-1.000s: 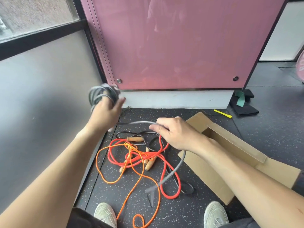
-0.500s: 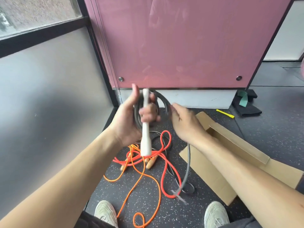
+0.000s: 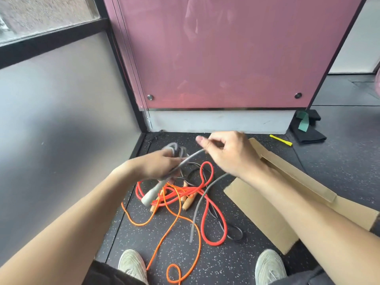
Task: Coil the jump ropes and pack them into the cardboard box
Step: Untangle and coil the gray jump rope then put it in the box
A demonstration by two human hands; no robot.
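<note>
My left hand (image 3: 158,164) grips a small coil of the grey jump rope (image 3: 176,150), and its pale handle (image 3: 151,193) hangs down below the hand. My right hand (image 3: 228,151) pinches the same grey rope a little to the right, above the floor. The rope's loose tail (image 3: 198,204) drops from there to the floor. Under my hands lie a red rope (image 3: 205,221), an orange rope (image 3: 174,225), a black rope (image 3: 232,233) and wooden handles (image 3: 188,202), all tangled. The open cardboard box (image 3: 267,214) sits on the floor to the right.
A pink panel (image 3: 226,52) and a grey wall (image 3: 61,120) close off the back and left. A yellow stick (image 3: 280,140) and a black cloth with green tape (image 3: 306,128) lie at the back right. My two shoes (image 3: 131,264) stand at the bottom edge.
My left hand has lowered and turned with the grey coil, so the pale handle now hangs down-left. My right hand has drawn the grey rope out to the right.
</note>
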